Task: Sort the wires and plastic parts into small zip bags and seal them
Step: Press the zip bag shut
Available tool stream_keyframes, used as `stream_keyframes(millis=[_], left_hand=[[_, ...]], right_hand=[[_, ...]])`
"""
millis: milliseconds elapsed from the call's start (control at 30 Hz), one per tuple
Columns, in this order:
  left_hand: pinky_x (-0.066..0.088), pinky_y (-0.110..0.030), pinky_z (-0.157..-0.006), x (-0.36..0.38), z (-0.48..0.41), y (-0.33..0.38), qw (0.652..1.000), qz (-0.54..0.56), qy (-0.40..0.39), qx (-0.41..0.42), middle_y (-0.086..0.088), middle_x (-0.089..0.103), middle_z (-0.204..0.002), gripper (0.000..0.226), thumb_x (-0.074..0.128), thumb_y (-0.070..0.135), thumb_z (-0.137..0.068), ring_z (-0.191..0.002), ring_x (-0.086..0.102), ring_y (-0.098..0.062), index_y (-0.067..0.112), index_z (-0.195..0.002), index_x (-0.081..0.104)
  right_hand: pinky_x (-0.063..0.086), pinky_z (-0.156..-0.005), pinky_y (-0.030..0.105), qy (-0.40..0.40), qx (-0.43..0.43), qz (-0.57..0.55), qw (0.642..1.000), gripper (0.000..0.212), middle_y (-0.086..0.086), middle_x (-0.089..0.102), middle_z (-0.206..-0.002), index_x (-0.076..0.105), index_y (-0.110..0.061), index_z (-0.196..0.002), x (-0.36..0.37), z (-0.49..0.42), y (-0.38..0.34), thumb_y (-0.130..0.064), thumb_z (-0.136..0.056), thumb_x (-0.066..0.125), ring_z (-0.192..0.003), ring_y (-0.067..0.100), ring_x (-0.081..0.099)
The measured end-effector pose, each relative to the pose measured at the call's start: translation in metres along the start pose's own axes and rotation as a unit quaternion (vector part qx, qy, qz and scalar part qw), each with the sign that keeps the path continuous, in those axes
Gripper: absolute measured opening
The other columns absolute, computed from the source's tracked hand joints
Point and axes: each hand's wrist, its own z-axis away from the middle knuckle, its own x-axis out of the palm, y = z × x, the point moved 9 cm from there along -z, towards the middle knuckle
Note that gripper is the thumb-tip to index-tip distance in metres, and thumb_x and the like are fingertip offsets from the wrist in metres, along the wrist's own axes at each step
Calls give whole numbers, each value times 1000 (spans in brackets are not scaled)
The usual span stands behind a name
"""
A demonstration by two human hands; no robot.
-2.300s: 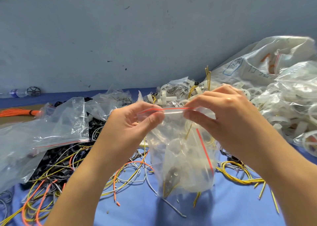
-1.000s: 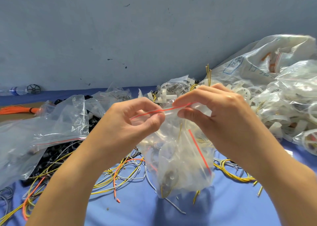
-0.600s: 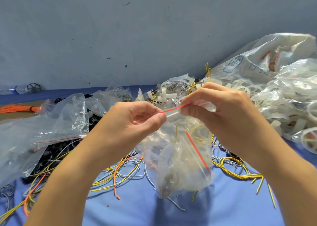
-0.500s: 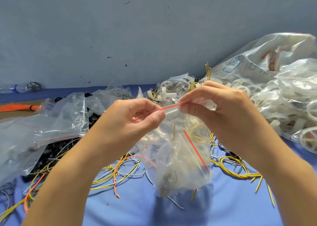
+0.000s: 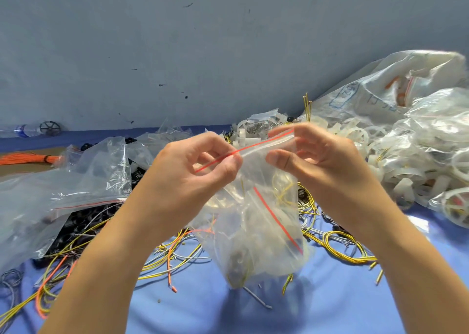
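Both hands hold one small clear zip bag up over the blue counter. The left hand pinches the left end of its red seal strip between thumb and fingers, and the right hand grips the right end. The bag hangs between them with yellow wire inside. Loose wires lie beneath, empty bags to the left, and white plastic parts are piled to the right.
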Motion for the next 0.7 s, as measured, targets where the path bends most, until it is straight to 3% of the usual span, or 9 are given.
stream_keyframes(millis=[67, 300, 467, 600, 700], left_hand=[[39, -7, -57, 0, 0, -2, 1000, 4, -4, -8, 16, 62, -65, 14, 69, 45, -85, -61, 53, 2, 31, -83, 69], [47, -24, -65, 7, 0, 4, 1000, 21, -17, 4, 3, 70, -80, 19, 61, 47, -83, -73, 62, -13, 31, -88, 70], [42, -8, -58, 5, 0, 2, 999, 45, -12, -2, 13, 64, -69, 15, 67, 43, -85, -66, 55, 0, 29, -85, 70], [50, -21, -70, 13, -1, 6, 998, 61, -31, 1, 11, 72, -80, 19, 63, 47, -83, -72, 62, -7, 32, -91, 72], [44, -11, -64, 15, -2, 11, 997, 60, -26, 28, 18, 68, -72, 10, 62, 38, -88, -69, 58, 0, 30, -86, 69]], right_hand=[[49, -68, 12, -11, 20, -48, 999, 3, -8, 74, -79, 73, -22, -87, 3, 1, 6, -20, -85, 73, -72, 2, 67], [49, -72, 13, -37, 5, -87, 996, 6, 1, 75, -78, 75, -15, -82, 16, 1, 0, -19, -83, 71, -71, 5, 68], [48, -65, 12, -9, 15, -137, 990, 5, -1, 75, -75, 64, -16, -89, 13, 0, 3, -11, -89, 66, -64, 5, 67], [51, -63, 17, -13, 19, -154, 988, 13, 3, 75, -74, 55, -15, -84, 20, 1, 3, -11, -88, 67, -65, 10, 69], [52, -65, 19, -24, 13, -164, 986, 11, 3, 75, -75, 57, -15, -83, 23, 1, -1, -16, -85, 68, -67, 11, 69]])
